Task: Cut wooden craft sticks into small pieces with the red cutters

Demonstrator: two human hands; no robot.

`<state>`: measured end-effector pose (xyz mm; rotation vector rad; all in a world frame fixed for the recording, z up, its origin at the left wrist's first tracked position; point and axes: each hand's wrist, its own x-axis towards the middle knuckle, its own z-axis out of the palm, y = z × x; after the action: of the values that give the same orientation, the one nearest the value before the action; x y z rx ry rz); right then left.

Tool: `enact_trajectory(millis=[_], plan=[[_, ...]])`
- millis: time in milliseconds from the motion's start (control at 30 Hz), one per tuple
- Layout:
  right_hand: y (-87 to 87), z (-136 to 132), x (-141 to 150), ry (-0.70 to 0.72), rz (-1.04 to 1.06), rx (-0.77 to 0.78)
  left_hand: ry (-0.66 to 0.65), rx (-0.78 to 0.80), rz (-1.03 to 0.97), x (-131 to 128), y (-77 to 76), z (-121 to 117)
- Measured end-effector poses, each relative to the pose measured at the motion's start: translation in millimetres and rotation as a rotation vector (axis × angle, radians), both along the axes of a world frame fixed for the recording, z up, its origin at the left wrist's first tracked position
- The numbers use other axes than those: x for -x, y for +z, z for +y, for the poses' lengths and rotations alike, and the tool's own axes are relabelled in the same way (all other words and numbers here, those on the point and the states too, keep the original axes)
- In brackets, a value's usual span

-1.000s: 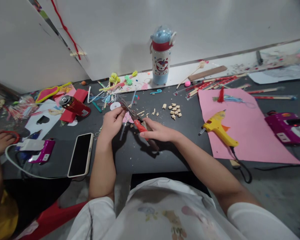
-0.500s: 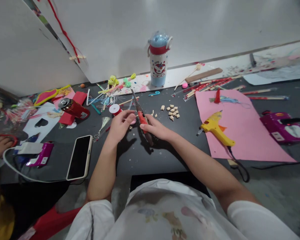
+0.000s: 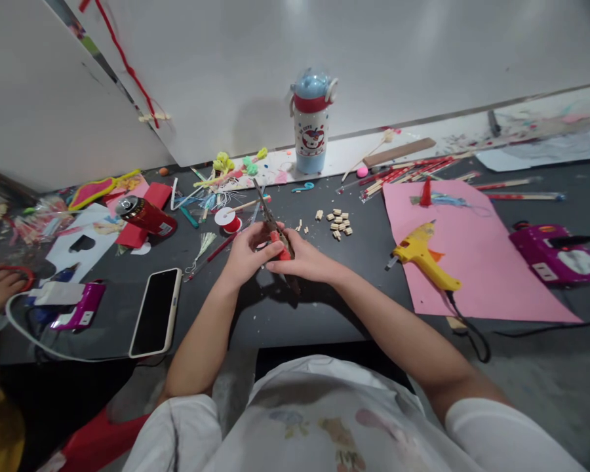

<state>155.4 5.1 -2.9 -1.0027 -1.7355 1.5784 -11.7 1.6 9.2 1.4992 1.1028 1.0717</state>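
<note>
Both hands meet over the dark table, around a long pointed tool (image 3: pixel 267 213) that looks like worn scissors, with dark metal blades and a red handle part. Its tip slants up and away to the left. My left hand (image 3: pixel 252 252) is closed at the tool's left side, its thumb against the red part. From the right, my right hand (image 3: pixel 302 255) wraps the handle, hiding much of it. Whether a small piece lies between the fingers, I cannot tell. Just beyond the left hand stands a spool of red thread (image 3: pixel 229 221). Small cut wooden pieces (image 3: pixel 339 223) lie to the right.
A yellow glue gun (image 3: pixel 425 255) rests on pink paper (image 3: pixel 472 262), its cord hanging off the edge. A bottle (image 3: pixel 311 124) stands at the back. Left are a phone (image 3: pixel 156 311), a red can (image 3: pixel 147 216), a purple power strip (image 3: pixel 81 307) and another person's hand (image 3: pixel 0 288).
My left hand has moved right, its thumb now against the tool's red part. The tool has turned slightly, and my right fingers have come further around it.
</note>
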Motion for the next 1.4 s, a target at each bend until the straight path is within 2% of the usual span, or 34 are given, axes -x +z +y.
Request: enact_trajectory(millis=[133,367,567,767,1400], plan=[[2.0,-1.0,0.3,-0.021,-0.084,-0.022,0.021,-0.025,0.003,-1.8,-2.0,-0.7],[-1.0,-0.5,3.2,-0.062,-0.170,-0.112,-0.071,-0.043,0.032,-3.7,-5.0,-2.7],[-5.5,-0.1,4.4,-0.119,-0.210,-0.159,-0.026,-0.036,0.001,-7.0,-7.5,-2.5],[-10.2,1.9,4.5,-0.118,-0.231,-0.177,0.001,-0.041,-0.024,-9.1,-10.6,-1.6],[-8.8,2.7,3.9,-0.125,-0.291,-0.190,0.026,-0.071,-0.044,-11.6,-13.6,-1.3]])
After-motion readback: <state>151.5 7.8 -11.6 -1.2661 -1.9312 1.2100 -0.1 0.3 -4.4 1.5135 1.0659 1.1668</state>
